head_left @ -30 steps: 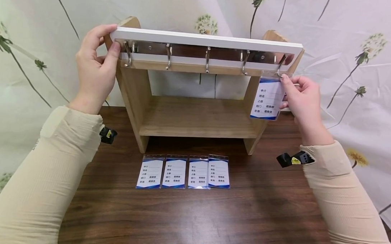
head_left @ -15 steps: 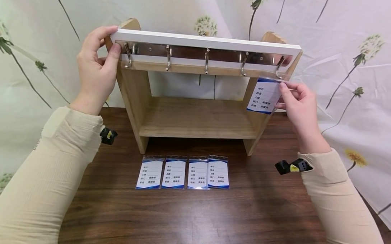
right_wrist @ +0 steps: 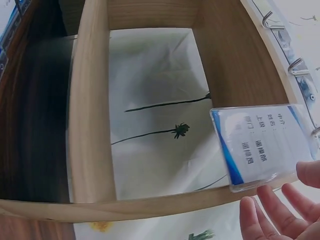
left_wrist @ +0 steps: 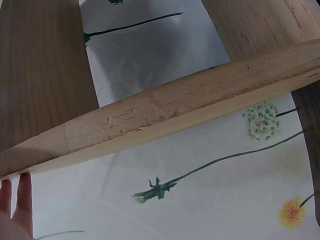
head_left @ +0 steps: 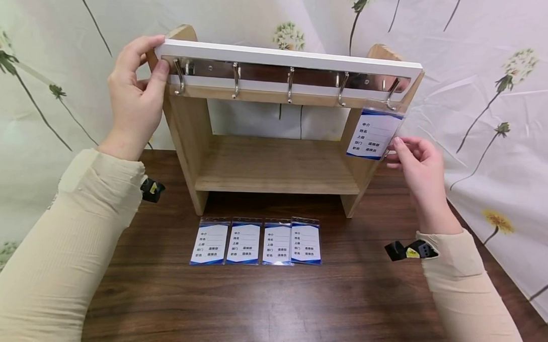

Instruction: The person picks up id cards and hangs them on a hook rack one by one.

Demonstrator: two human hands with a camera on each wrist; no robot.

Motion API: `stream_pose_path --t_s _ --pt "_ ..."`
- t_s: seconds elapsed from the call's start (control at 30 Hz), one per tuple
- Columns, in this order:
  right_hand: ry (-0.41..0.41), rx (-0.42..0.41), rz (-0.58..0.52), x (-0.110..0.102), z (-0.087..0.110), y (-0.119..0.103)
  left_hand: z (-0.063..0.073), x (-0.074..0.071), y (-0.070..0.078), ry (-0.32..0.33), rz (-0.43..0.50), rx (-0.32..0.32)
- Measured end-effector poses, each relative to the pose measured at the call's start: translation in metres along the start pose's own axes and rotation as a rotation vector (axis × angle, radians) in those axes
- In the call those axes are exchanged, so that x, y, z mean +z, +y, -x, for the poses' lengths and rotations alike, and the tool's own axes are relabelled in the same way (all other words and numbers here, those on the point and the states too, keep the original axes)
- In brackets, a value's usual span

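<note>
A clear-sleeved name badge (head_left: 376,134) with blue edges hangs, slightly tilted, from the rightmost metal hook (head_left: 393,94) of the white hook rail (head_left: 287,53). Beside its lower right edge is my right hand (head_left: 421,166), thumb and fingers spread apart. In the right wrist view the fingertips (right_wrist: 267,197) lie close along the badge (right_wrist: 265,142); whether they touch it is unclear. My left hand (head_left: 136,95) grips the rail's left end, thumb in front and fingers at the top. Several more badges (head_left: 246,242) lie in a row on the table.
The rail sits across a wooden rack (head_left: 279,163) with two side panels and a lower shelf, standing on a dark wood table (head_left: 260,306). Several other hooks (head_left: 290,86) carry nothing. A flower-printed cloth (head_left: 487,27) hangs behind.
The badge at the right has come down a little and now hangs from the hook. My right hand has let go of its upper edge and moved lower. My left hand stays put.
</note>
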State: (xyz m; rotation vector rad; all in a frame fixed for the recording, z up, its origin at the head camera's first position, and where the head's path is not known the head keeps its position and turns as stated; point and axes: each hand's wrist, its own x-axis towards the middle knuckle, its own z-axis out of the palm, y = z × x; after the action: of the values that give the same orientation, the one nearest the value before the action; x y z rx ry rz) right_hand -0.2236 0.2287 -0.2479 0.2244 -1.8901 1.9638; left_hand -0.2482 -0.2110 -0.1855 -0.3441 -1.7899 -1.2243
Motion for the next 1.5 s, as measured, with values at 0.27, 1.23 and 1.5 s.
stream_pose_path --t_s 0.27,1.23,1.5 --pt "0.088 0.049 0.013 0.000 0.009 0.013 0.000 0.000 0.003 0.002 0.008 -0.024" --pt "-0.160 0.323 0.282 0.040 0.064 0.103 0.001 -0.001 0.001 -0.006 -0.013 0.000" --pt "-0.261 0.395 0.340 0.047 0.069 0.130 0.000 -0.001 0.000 -0.007 -0.014 0.004"
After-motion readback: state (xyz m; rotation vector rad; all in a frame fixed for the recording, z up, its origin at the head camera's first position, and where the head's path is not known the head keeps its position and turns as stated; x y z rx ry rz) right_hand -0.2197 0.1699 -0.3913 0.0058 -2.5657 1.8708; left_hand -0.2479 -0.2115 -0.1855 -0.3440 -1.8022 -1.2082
